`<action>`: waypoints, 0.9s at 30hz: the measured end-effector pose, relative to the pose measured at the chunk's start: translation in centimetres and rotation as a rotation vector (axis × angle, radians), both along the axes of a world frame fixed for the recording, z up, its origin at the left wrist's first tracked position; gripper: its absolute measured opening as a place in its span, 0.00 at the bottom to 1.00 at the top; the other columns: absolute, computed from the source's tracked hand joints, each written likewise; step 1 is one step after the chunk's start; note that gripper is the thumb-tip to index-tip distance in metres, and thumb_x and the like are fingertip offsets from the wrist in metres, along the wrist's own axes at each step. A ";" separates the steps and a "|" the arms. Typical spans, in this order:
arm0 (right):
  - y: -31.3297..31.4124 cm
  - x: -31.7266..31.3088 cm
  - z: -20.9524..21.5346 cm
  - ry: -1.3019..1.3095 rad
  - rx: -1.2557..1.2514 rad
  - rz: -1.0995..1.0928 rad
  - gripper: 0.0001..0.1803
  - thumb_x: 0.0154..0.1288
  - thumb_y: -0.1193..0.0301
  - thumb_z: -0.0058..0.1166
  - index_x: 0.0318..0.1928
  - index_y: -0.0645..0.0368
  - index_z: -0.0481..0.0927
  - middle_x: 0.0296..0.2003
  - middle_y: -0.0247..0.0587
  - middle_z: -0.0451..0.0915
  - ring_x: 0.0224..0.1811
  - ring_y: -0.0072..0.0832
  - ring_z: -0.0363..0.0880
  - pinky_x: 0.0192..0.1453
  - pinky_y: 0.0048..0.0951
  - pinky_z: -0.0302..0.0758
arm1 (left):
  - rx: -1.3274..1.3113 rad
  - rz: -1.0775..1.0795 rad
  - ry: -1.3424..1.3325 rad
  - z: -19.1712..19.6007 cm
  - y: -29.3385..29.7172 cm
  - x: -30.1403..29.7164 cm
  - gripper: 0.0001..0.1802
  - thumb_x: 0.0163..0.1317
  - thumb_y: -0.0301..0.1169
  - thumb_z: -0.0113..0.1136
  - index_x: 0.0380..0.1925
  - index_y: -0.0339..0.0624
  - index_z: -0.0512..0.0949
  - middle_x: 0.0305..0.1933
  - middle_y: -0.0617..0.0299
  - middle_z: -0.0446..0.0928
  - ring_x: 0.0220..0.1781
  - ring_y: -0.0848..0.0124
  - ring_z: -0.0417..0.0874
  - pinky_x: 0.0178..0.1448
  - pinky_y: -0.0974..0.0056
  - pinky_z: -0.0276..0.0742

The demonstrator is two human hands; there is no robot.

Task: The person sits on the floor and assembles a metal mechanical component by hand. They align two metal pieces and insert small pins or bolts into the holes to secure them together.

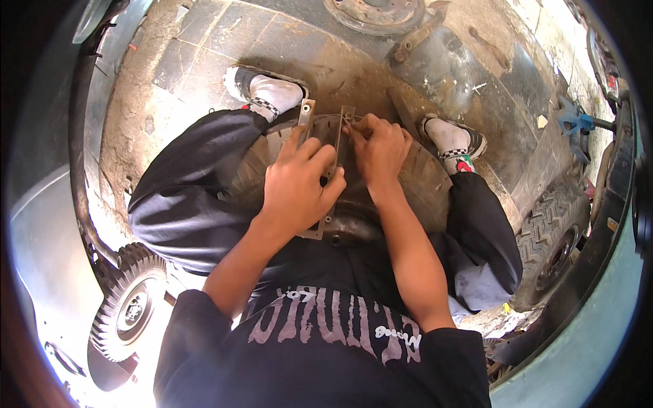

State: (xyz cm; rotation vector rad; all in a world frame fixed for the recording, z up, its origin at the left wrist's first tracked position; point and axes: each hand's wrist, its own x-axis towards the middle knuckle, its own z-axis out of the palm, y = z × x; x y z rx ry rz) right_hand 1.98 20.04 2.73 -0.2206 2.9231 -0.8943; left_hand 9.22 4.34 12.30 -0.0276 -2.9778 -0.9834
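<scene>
Black shirt: closest
Left hand: clamped on metal bracket
Right hand: bunched at its far end, grip? can't tell
Tire: underneath both

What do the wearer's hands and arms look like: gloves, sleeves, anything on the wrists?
Left hand and right hand: no gloves; no rings, watches or bands visible. Left forearm and right forearm: uncovered, no cables or clear markings. Left sleeve and right sleeve: black, short, loose, ending near the elbows.
</scene>
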 end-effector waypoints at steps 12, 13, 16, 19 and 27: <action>0.8 1.2 1.5 -0.229 0.076 0.049 0.12 0.63 0.58 0.73 0.37 0.51 0.89 0.35 0.40 0.89 0.44 0.46 0.85 0.57 0.51 0.68 | -0.003 0.004 -0.012 -0.3 0.1 -0.3 0.13 0.61 0.36 0.69 0.34 0.39 0.77 0.40 0.48 0.78 0.65 0.39 0.80 0.57 0.41 0.79; 0.4 0.3 1.2 -0.200 0.035 0.021 0.11 0.63 0.58 0.73 0.37 0.51 0.89 0.35 0.41 0.89 0.44 0.46 0.85 0.57 0.51 0.68 | -0.004 0.005 -0.018 -0.3 0.1 -0.2 0.13 0.61 0.36 0.69 0.34 0.39 0.76 0.40 0.48 0.78 0.65 0.39 0.80 0.57 0.41 0.80; -0.1 -0.8 0.6 -0.124 -0.027 -0.035 0.10 0.64 0.59 0.72 0.36 0.50 0.89 0.35 0.41 0.90 0.44 0.46 0.86 0.56 0.51 0.68 | 0.000 0.005 -0.017 -0.6 0.0 -0.6 0.12 0.61 0.36 0.68 0.35 0.40 0.78 0.40 0.49 0.79 0.65 0.38 0.80 0.55 0.40 0.82; 0.2 1.1 0.8 -0.142 0.018 -0.025 0.10 0.64 0.60 0.72 0.36 0.50 0.89 0.36 0.42 0.90 0.45 0.46 0.87 0.56 0.50 0.68 | 0.008 0.000 -0.007 -1.0 -0.3 -0.9 0.12 0.61 0.38 0.68 0.36 0.43 0.80 0.41 0.52 0.81 0.65 0.37 0.81 0.50 0.40 0.86; -0.7 -1.0 0.5 -0.153 -0.031 -0.054 0.11 0.63 0.60 0.73 0.36 0.52 0.87 0.38 0.43 0.90 0.47 0.48 0.87 0.55 0.54 0.68 | -0.019 0.027 0.011 -0.6 -0.3 -0.7 0.12 0.61 0.38 0.68 0.35 0.42 0.80 0.40 0.52 0.81 0.65 0.38 0.80 0.50 0.41 0.86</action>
